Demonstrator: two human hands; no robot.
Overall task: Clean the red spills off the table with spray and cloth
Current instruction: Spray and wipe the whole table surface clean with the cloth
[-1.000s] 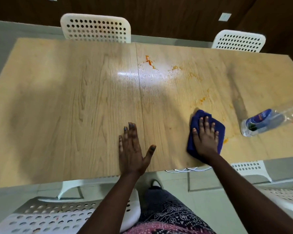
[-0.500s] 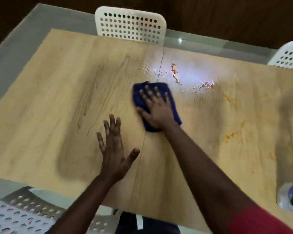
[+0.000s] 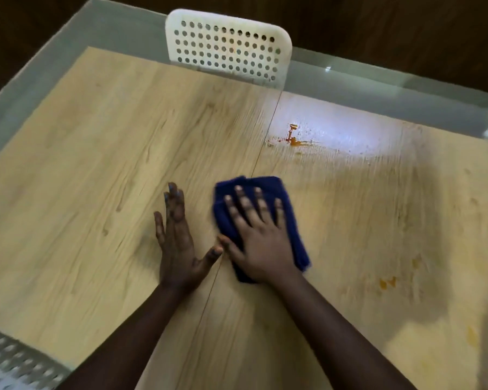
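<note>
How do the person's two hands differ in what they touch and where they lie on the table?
The right hand presses flat on the blue cloth; the left hand rests on bare table. The right hand lies across the table seam, nearer the red spill; the left hand lies left of it. The left thumb sticks out sideways; the right thumb sits at the cloth's edge. Both have straight, spread fingers.

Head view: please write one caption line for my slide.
Right hand presses blue cloth on table; red spill remains.

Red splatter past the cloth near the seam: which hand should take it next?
Right. The right hand already presses flat on the blue cloth, with the red splatter straight beyond it. The left hand lies bare on the table.
</note>
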